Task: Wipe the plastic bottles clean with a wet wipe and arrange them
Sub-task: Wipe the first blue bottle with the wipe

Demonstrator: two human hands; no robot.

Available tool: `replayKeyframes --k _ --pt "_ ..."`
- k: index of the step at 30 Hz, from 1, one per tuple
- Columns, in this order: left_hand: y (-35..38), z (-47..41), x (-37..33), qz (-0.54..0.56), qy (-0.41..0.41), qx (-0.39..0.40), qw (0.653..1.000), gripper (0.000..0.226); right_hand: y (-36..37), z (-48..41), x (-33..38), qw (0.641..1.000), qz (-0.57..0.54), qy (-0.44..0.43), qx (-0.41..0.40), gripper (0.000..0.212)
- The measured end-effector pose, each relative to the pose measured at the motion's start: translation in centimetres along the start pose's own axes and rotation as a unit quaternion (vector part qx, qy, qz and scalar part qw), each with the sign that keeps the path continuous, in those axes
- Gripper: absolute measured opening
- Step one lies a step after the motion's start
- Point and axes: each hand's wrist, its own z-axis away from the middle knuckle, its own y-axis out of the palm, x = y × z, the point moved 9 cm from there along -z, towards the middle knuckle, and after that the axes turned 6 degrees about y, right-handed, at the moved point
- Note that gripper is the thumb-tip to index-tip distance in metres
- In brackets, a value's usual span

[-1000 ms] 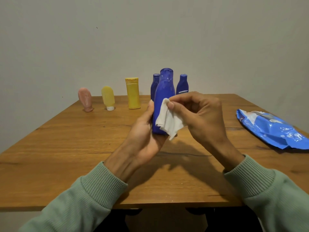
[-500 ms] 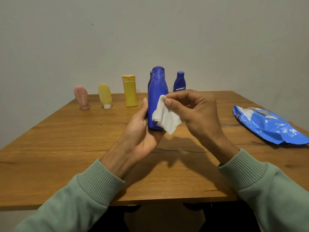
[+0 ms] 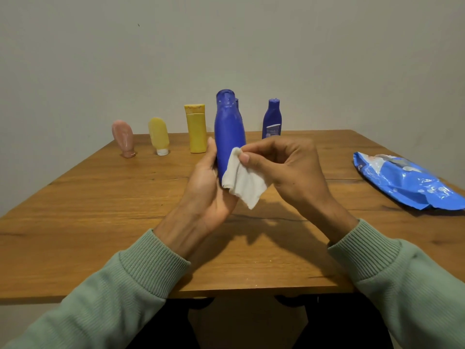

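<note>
Gripping the large blue bottle (image 3: 230,137) upright over mid-table in the left hand (image 3: 208,195), thumb along its side, other fingers hidden behind, likely for steadiness. Pinching the wet wipe (image 3: 245,183) between thumb and fingertips of the right hand (image 3: 289,170), against its 4 o'clock flank. At 12 o'clock, row of other bottles (image 3: 195,129); at 3 o'clock, wipe pack (image 3: 402,182).

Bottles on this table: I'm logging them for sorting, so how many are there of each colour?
Blue: 3, the held blue bottle, the blue bottle mostly hidden behind it, the small blue bottle standing apart.
Yellow: 2, the yellow bottle, the pale yellow tube.
Pink: 1, the pink tube.
Total: 6.
</note>
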Motion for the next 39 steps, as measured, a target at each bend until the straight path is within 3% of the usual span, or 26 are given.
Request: replayKeyframes --k 6,12,18,23,28,33,35,39 --pt "0.2 0.1 0.1 -0.035 0.021 0.009 0.999 0.053 -1.7 -0.2 0.5 0.996 0.014 -0.012 -0.084 0.018" --pt "0.0 0.2 0.2 -0.026 0.009 0.005 1.0 0.057 -0.8 -0.1 0.5 1.0 0.008 0.012 0.009 0.025" --pt "0.2 0.2 0.2 -0.069 0.023 0.003 0.997 0.054 -1.8 -0.1 0.8 0.999 0.001 0.0 -0.049 0.015" --pt "-0.3 0.4 0.6 -0.053 -0.014 -0.011 0.998 0.06 0.5 0.0 0.3 0.99 0.076 0.059 0.104 0.017" --pt "0.1 0.4 0.5 -0.048 0.007 -0.003 0.999 0.052 -1.5 -0.4 1.2 0.999 0.04 0.02 -0.018 0.014" --pt "-0.1 0.5 0.8 -0.055 -0.023 0.005 0.998 0.062 1.1 0.1 0.9 0.979 0.147 0.035 0.134 0.014" --pt "0.0 0.4 0.7 -0.057 -0.016 0.015 0.998 0.059 0.7 0.0 1.1 0.987 0.114 0.029 0.112 0.015" --pt "0.7 0.2 0.4 -0.09 0.02 0.039 0.995 0.047 -1.7 -0.5 1.6 1.0 0.023 0.006 -0.011 0.018"
